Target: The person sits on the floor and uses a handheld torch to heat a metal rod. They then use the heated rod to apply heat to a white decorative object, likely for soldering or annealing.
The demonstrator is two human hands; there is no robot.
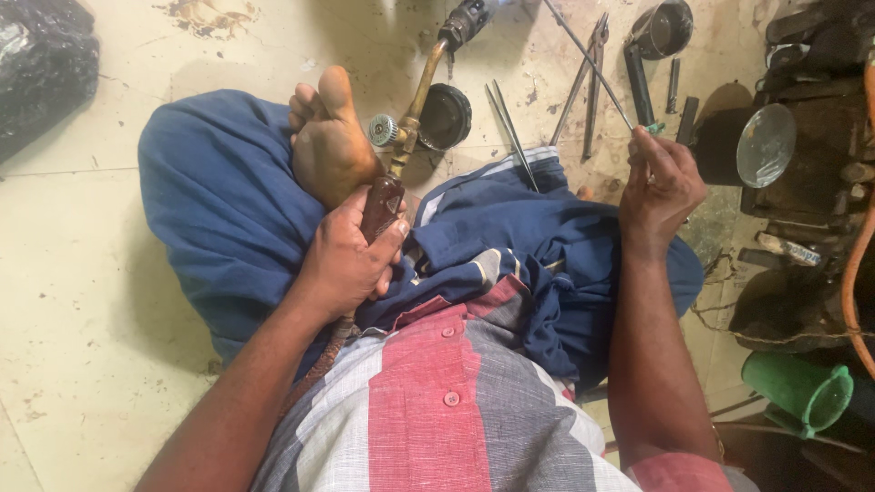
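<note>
Sitting cross-legged on the floor (82, 273), the person grips a torch (401, 146) handle with left hand (351, 260), fingers clamped round it near the lap. Right hand (661, 187), further right, pinches a thin rod (592, 64) angling far-left above tongs (588, 82).

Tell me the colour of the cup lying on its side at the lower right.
Green; the cup shows best in the head view, beside the right forearm.

pale stained floor (82, 273) carries the clutter: tongs (591, 82) and thin rods (512, 132) just beyond the right hand (661, 187), a round black lid (447, 116) beyond the left hand (351, 260), a green cup (807, 390) beside the right forearm.
</note>
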